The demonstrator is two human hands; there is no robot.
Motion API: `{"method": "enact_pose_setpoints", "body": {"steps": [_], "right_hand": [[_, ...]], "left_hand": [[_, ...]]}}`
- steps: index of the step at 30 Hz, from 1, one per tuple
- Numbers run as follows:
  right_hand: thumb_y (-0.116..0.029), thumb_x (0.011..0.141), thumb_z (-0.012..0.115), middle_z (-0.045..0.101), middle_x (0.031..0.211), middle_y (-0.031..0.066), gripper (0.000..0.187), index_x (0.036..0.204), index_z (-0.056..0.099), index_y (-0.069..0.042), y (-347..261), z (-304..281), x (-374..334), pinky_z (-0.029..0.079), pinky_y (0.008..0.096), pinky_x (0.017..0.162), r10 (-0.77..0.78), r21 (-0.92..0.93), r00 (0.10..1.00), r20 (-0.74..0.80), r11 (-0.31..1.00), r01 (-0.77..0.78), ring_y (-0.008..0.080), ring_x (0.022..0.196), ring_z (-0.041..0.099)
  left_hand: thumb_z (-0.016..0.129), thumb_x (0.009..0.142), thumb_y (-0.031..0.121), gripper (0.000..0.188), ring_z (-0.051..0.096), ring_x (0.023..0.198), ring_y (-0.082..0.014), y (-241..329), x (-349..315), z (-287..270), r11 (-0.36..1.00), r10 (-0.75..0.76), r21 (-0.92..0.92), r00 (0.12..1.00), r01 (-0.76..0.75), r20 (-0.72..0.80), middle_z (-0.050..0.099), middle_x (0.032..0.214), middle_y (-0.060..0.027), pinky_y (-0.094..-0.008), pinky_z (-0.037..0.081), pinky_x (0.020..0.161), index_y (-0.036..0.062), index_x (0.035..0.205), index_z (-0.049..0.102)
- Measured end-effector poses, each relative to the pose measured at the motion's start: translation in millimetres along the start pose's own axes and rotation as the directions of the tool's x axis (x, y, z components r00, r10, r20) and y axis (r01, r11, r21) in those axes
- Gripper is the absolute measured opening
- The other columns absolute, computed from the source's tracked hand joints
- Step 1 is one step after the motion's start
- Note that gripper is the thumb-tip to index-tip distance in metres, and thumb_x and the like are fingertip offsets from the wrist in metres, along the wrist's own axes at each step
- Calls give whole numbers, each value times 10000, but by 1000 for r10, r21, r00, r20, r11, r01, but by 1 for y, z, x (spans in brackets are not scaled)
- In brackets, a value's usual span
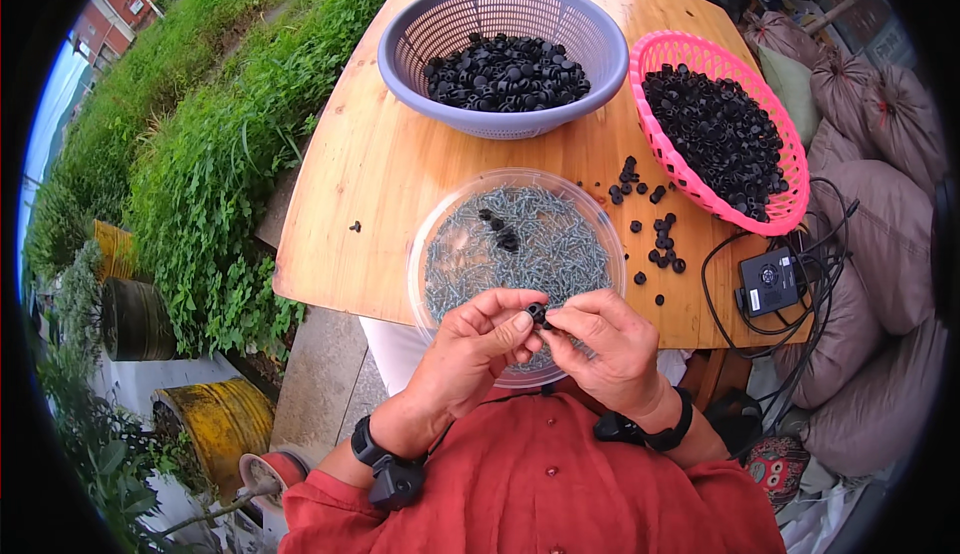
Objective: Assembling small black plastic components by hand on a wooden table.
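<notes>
Between the thumb and fingers of my left hand (468, 346) is a small round black plastic cap (537, 311). The fingertips of my right hand (612, 346) are pinched together against its right side; whatever they hold is too small and hidden to make out. Both hands are over the near rim of a round clear plastic tub (418, 254). Many silver screws (560, 244) are spread in the tub, and a little cluster of black caps (505, 238) lies on top of them.
A purple-grey basket (400, 89) of black plastic parts stands at the back of the wooden table (340, 204). To its right, a pink basket (795, 189) holds more. Loose black parts (662, 244) lie beside the tub. A black device (768, 282) with cables sits at the right edge.
</notes>
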State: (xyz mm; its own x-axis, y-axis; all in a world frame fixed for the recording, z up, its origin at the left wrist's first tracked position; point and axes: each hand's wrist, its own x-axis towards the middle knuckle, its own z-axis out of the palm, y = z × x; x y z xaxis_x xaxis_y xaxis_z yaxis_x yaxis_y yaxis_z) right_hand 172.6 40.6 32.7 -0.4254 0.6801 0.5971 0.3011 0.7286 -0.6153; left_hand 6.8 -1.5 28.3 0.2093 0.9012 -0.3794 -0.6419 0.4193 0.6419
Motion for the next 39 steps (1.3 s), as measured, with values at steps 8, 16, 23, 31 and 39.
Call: {"method": "enact_pose_setpoints", "body": {"steps": [8, 16, 23, 31, 39], "right_hand": [[44, 686, 694, 602, 807, 82, 215, 882, 648, -31, 0, -6, -2, 486, 256, 516, 187, 161, 982, 27, 969, -189, 153, 613, 589], [62, 702, 691, 621, 798, 96, 196, 885, 649, 6, -1, -8, -2, 455, 208, 518, 264, 235, 964, 39, 935, -266, 107, 606, 575], [63, 706, 688, 620, 797, 91, 195, 889, 651, 8, -5, -12, -1, 449, 208, 517, 262, 209, 965, 28, 942, -262, 108, 605, 573], [58, 698, 687, 620, 791, 94, 192, 881, 653, 10, -7, -12, 1, 458, 223, 506, 198, 116, 978, 70, 972, -205, 126, 600, 582], [52, 686, 697, 619, 784, 96, 180, 855, 663, 1, -3, -9, 2, 471, 230, 542, 181, 103, 980, 88, 976, -190, 145, 628, 596]], "left_hand": [[531, 894, 74, 238, 565, 771, -99, -4, 4, -9, 969, -106, -214, 989, 125, 98, 592, 905, -45, -209, 481, 683, 13, 1124, 552], [524, 891, 52, 246, 589, 823, -113, -9, 6, -12, 943, -111, -300, 986, 144, 125, 609, 937, -69, -221, 504, 723, 11, 1133, 546], [534, 883, 57, 236, 600, 821, -141, -8, 7, -15, 939, -145, -296, 982, 174, 118, 612, 922, -66, -237, 501, 723, 7, 1112, 558], [535, 882, 54, 231, 605, 809, -144, -8, 6, -16, 958, -131, -246, 987, 149, 88, 616, 906, -75, -240, 508, 724, -3, 1105, 557], [534, 885, 44, 238, 608, 792, -109, -10, 2, -13, 991, -59, -121, 998, 62, 23, 628, 901, -83, -199, 514, 706, -15, 1115, 556]]}}
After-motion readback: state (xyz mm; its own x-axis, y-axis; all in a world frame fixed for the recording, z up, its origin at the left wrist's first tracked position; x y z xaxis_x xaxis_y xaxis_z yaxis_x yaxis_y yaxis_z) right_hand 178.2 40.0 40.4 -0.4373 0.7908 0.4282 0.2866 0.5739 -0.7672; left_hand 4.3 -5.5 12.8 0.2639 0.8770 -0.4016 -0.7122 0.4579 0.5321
